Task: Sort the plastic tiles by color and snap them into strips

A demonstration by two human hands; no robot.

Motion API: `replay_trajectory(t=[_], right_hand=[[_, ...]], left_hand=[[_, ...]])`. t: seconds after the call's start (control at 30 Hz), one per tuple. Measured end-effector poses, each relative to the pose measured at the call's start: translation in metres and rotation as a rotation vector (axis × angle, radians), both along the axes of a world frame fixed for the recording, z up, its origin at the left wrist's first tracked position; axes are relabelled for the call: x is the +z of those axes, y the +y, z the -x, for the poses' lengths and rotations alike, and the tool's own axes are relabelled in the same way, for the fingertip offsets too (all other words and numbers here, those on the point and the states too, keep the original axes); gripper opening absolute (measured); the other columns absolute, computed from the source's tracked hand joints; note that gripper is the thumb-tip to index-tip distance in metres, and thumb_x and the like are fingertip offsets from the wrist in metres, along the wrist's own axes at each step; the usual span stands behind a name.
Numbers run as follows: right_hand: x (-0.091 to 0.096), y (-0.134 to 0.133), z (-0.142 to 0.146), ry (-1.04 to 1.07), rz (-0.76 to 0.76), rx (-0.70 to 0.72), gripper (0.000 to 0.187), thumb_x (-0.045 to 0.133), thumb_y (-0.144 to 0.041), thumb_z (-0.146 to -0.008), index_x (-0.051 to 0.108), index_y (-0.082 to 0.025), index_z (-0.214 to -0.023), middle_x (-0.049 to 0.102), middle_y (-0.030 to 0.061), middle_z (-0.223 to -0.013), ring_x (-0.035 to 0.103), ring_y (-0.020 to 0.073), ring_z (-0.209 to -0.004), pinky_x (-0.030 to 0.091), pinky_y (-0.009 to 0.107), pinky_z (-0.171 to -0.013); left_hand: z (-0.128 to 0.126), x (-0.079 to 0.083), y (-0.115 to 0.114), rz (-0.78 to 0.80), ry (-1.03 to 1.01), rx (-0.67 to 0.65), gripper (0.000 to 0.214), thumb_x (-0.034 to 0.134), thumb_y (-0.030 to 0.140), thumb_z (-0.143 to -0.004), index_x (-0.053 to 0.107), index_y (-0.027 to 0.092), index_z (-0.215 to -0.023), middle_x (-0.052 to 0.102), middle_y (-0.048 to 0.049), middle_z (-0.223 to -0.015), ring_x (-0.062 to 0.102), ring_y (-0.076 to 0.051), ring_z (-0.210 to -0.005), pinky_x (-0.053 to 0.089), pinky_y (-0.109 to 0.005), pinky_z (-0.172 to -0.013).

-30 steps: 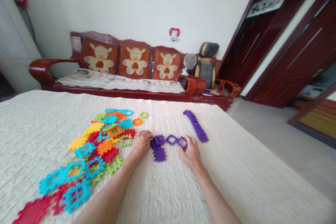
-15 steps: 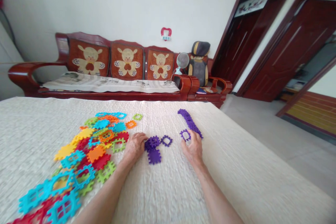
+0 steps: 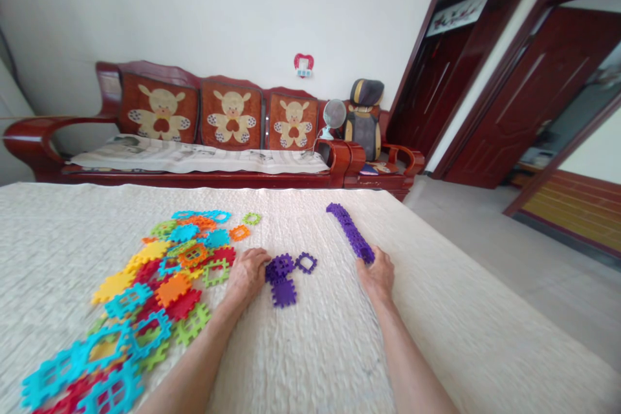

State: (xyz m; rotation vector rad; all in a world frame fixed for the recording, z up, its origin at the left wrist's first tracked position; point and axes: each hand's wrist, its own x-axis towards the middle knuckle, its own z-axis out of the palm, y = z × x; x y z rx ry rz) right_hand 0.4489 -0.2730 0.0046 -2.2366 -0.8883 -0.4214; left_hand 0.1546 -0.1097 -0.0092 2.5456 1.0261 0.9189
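My right hand grips a purple interlocking tile at the near end of a long row of overlapping purple tiles. Its thumb is on the left side, and the fingers are partly hidden on the right. My left hand lies on the cloth with loosely bent fingers, their tips touching the left edge of a small purple pile. A solid purple square lies at the front of that pile. Just right of it is a purple frame tile with an open middle.
Many blue, red, yellow, green and orange tiles are heaped left of my left hand. A cream cloth covers the table. Beyond its far edge stand a wooden sofa, a small fan and a chair with a massage cushion.
My right hand has moved right with the purple frame tile, bringing it to the near end of the row. My left hand stays by the small pile. The view has shifted slightly.
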Motion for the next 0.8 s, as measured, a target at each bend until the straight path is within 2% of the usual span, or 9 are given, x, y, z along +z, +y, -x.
replay_trajectory(t=[0.37,0.53,0.6,0.67,0.8], right_hand=[[-0.002,0.001,-0.001,0.025,0.044,-0.036,0.049,0.053,-0.032,-0.074,0.056,-0.013,-0.118,0.059,0.0172,-0.108,0.055,0.0304,-0.098,0.042,0.042,-0.087],[0.005,0.001,0.003,-0.049,-0.084,0.013,0.051,0.054,-0.031,-0.071,0.055,-0.01,-0.117,0.056,0.0193,-0.117,0.05,0.0316,-0.111,0.039,0.044,-0.096],[0.01,0.003,0.011,-0.089,-0.17,0.099,0.048,0.051,-0.03,-0.074,0.054,-0.011,-0.117,0.056,0.0182,-0.117,0.05,0.03,-0.113,0.039,0.044,-0.099],[0.013,0.008,0.025,-0.092,-0.216,0.261,0.042,0.047,-0.027,-0.078,0.054,-0.014,-0.117,0.058,0.0151,-0.116,0.052,0.0264,-0.112,0.04,0.042,-0.099],[0.01,0.021,0.061,0.005,-0.09,0.583,0.038,0.049,-0.027,-0.081,0.055,-0.018,-0.117,0.062,0.0114,-0.115,0.057,0.0224,-0.109,0.043,0.038,-0.097]], left_hand=[[0.001,0.002,-0.001,0.003,-0.006,-0.006,0.035,0.044,0.011,-0.079,0.073,0.022,-0.095,0.069,-0.0048,-0.11,0.059,-0.02,-0.106,0.044,-0.036,-0.099],[0.001,0.005,-0.003,0.0,0.008,-0.001,0.034,0.045,0.011,-0.079,0.073,0.022,-0.093,0.069,-0.0055,-0.111,0.06,-0.02,-0.105,0.045,-0.036,-0.097],[0.001,0.005,-0.003,0.003,0.014,-0.002,0.034,0.044,0.01,-0.08,0.073,0.021,-0.094,0.069,-0.0054,-0.111,0.06,-0.02,-0.105,0.045,-0.035,-0.097],[0.0,0.005,-0.003,0.011,0.021,0.0,0.034,0.044,0.009,-0.079,0.073,0.021,-0.095,0.069,-0.0055,-0.111,0.059,-0.02,-0.106,0.044,-0.035,-0.098],[0.0,0.004,-0.002,0.033,0.023,0.01,0.035,0.044,0.007,-0.079,0.073,0.021,-0.095,0.068,-0.0059,-0.113,0.059,-0.02,-0.107,0.044,-0.036,-0.099]])
